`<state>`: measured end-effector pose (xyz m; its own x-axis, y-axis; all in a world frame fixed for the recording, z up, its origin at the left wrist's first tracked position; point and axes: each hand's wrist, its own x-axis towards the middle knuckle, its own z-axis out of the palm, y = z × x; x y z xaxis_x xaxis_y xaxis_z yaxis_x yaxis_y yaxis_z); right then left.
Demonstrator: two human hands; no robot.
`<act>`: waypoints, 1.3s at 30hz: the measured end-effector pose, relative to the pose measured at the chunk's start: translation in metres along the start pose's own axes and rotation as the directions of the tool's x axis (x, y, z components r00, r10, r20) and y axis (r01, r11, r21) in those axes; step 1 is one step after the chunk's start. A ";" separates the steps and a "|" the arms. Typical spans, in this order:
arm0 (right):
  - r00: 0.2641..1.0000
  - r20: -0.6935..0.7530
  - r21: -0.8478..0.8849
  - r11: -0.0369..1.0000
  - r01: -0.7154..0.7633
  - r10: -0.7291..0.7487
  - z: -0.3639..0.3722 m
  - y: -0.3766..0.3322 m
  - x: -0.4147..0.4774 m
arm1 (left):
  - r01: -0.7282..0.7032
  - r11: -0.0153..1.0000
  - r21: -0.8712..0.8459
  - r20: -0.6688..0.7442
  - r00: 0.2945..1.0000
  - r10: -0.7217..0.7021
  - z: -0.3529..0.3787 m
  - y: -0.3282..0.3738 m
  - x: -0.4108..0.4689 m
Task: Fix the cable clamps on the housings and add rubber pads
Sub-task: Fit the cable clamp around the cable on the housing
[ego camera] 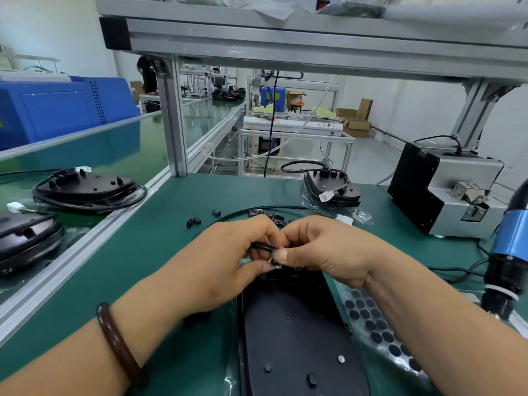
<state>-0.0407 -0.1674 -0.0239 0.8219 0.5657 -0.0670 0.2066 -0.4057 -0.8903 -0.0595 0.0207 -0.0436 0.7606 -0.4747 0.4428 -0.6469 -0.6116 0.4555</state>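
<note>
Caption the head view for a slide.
Assembly: left hand and right hand pinch a black cable above a housing on the green bench; rubber pad sheet beside it.

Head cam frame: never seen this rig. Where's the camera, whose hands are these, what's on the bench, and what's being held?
There is no machine here. A person works with bare hands, and the single camera sits on their head, looking forward and down. The left hand and right hand meet in the middle and together pinch a thin black cable just above a flat black housing that lies on the green bench. Whether a clamp sits between the fingertips is hidden. Right of the housing lies a sheet of round black rubber pads. Behind the hands are small loose black parts, probably the clamps, and further back another housing with its cable. At the far right edge is what looks like a blue and black power screwdriver.
</note>
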 end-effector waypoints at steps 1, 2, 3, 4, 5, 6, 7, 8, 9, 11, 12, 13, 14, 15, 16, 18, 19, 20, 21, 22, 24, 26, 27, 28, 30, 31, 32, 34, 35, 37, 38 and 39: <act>1.000 -0.017 0.021 1.000 -0.003 0.003 0.000 0.001 0.000 | -0.003 1.000 0.016 -0.040 0.999 0.004 0.001 0.000 0.000; 0.999 -0.047 0.048 0.999 -0.001 0.003 0.001 0.003 -0.001 | -0.003 1.000 0.023 -0.068 0.998 0.005 0.002 -0.001 0.000; 0.996 -0.084 0.073 0.997 0.011 -0.005 0.002 0.005 -0.001 | 0.001 1.000 0.027 -0.084 0.996 0.002 0.002 -0.003 -0.001; 0.992 -0.126 0.089 0.995 0.037 -0.025 0.003 0.007 -0.003 | 0.011 1.000 0.022 -0.093 0.996 -0.009 0.003 -0.005 -0.001; 0.985 -0.166 0.090 0.993 0.069 -0.054 0.005 0.008 -0.004 | 0.025 1.000 0.007 -0.099 0.995 -0.025 0.004 -0.006 -0.001; 0.975 -0.199 0.068 0.992 0.110 -0.094 0.007 0.010 -0.006 | 0.043 0.999 -0.015 -0.104 0.994 -0.044 0.004 -0.006 -0.001; 0.964 -0.226 0.027 0.989 0.149 -0.139 0.009 0.011 -0.008 | 0.063 0.997 -0.043 -0.106 0.992 -0.068 0.005 -0.007 -0.001; 0.954 -0.242 -0.023 0.984 0.177 -0.177 0.010 0.013 -0.010 | 0.085 0.994 -0.074 -0.106 0.990 -0.092 0.005 -0.007 -0.001; 0.948 -0.251 -0.069 0.980 0.187 -0.198 0.011 0.013 -0.012 | 0.101 0.989 -0.104 -0.103 0.988 -0.112 0.006 -0.007 0.000; 0.945 -0.261 -0.101 0.979 0.176 -0.197 0.011 0.014 -0.015 | 0.115 0.979 -0.171 -0.101 0.986 -0.133 0.006 -0.006 0.000; 0.946 -0.261 -0.099 0.980 0.171 -0.192 0.010 0.014 -0.015 | 0.116 0.974 -0.195 -0.105 0.985 -0.138 0.007 -0.006 0.001; 0.947 -0.257 -0.096 0.981 0.171 -0.190 0.010 0.014 -0.016 | 0.120 0.972 -0.200 -0.104 0.984 -0.143 0.007 -0.006 0.001; 0.947 -0.252 -0.101 0.979 0.177 -0.197 0.010 0.013 -0.016 | 0.127 0.971 -0.200 -0.094 0.985 -0.148 0.007 -0.006 0.001; 0.945 -0.250 -0.113 0.976 0.188 -0.211 0.011 0.013 -0.015 | 0.136 0.966 -0.220 -0.066 0.986 -0.154 0.006 -0.006 0.001; 0.942 -0.247 -0.130 0.971 0.202 -0.229 0.011 0.013 -0.015 | 0.141 0.953 -0.269 -0.022 0.988 -0.152 0.005 -0.008 0.001; 0.936 -0.244 -0.151 0.964 0.221 -0.253 0.010 0.014 -0.014 | 0.139 0.935 -0.325 0.067 0.990 -0.123 0.001 -0.011 -0.001; 0.936 -0.236 -0.170 0.960 0.224 -0.260 0.009 0.014 -0.014 | 0.128 0.949 -0.289 0.089 0.990 -0.106 -0.001 -0.013 -0.002; 0.936 -0.224 -0.206 0.952 0.228 -0.273 0.009 0.015 -0.014 | 0.120 0.963 -0.240 0.107 0.990 -0.096 -0.003 -0.014 -0.003; 0.932 -0.211 -0.258 0.936 0.239 -0.296 0.009 0.016 -0.013 | 0.119 0.972 -0.201 0.120 0.988 -0.096 -0.003 -0.015 -0.003; 0.924 -0.199 -0.318 0.913 0.255 -0.328 0.010 0.016 -0.013 | 0.123 0.977 -0.175 0.125 0.987 -0.102 -0.003 -0.016 -0.004; 0.903 -0.192 -0.397 0.872 0.288 -0.385 0.013 0.017 -0.011 | 0.132 0.979 -0.153 0.128 0.985 -0.113 -0.003 -0.016 -0.003; 0.898 -0.180 -0.399 0.864 0.307 -0.402 0.011 0.018 -0.011 | 0.137 0.983 -0.124 0.126 0.985 -0.121 -0.004 -0.015 -0.002; 0.899 -0.162 -0.387 0.865 0.320 -0.406 0.009 0.019 -0.011 | 0.135 0.984 -0.113 0.121 0.985 -0.121 -0.004 -0.014 -0.001; 0.901 -0.140 -0.371 0.866 0.336 -0.410 0.006 0.021 -0.013 | 0.135 0.985 -0.104 0.115 0.986 -0.123 -0.005 -0.013 -0.001; 0.898 -0.121 -0.361 0.861 0.358 -0.424 0.004 0.024 -0.015 | 0.135 0.989 -0.054 0.115 0.985 -0.128 -0.004 -0.010 0.001; 0.887 -0.143 -0.385 0.850 0.359 -0.439 0.004 0.026 -0.014 | 0.136 0.991 -0.013 0.120 0.984 -0.134 -0.004 -0.009 0.003; 0.866 -0.180 -0.425 0.831 0.360 -0.467 0.006 0.029 -0.014 | 0.136 0.990 0.027 0.127 0.982 -0.138 -0.003 -0.007 0.005; 0.815 -0.247 -0.485 0.795 0.365 -0.525 0.012 0.030 -0.011 | 0.136 0.988 0.070 0.139 0.980 -0.145 -0.003 -0.006 0.008; 0.799 -0.264 -0.491 0.788 0.371 -0.540 0.014 0.030 -0.011 | 0.135 0.988 0.079 0.143 0.979 -0.145 -0.003 -0.005 0.009; 0.797 -0.275 -0.459 0.802 0.383 -0.538 0.015 0.030 -0.011 | 0.138 0.988 0.075 0.150 0.978 -0.148 -0.004 -0.006 0.009; 0.805 -0.271 -0.436 0.813 0.387 -0.528 0.013 0.030 -0.011 | 0.143 0.988 0.063 0.152 0.977 -0.151 -0.004 -0.007 0.009; 0.813 -0.262 -0.422 0.819 0.388 -0.521 0.011 0.030 -0.012 | 0.147 0.988 0.050 0.153 0.976 -0.153 -0.004 -0.007 0.008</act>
<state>-0.0502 -0.1781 -0.0545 0.6995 0.4827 0.5270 0.7127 -0.4159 -0.5649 -0.0487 0.0241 -0.0399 0.8501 -0.4665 0.2442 -0.5242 -0.7057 0.4767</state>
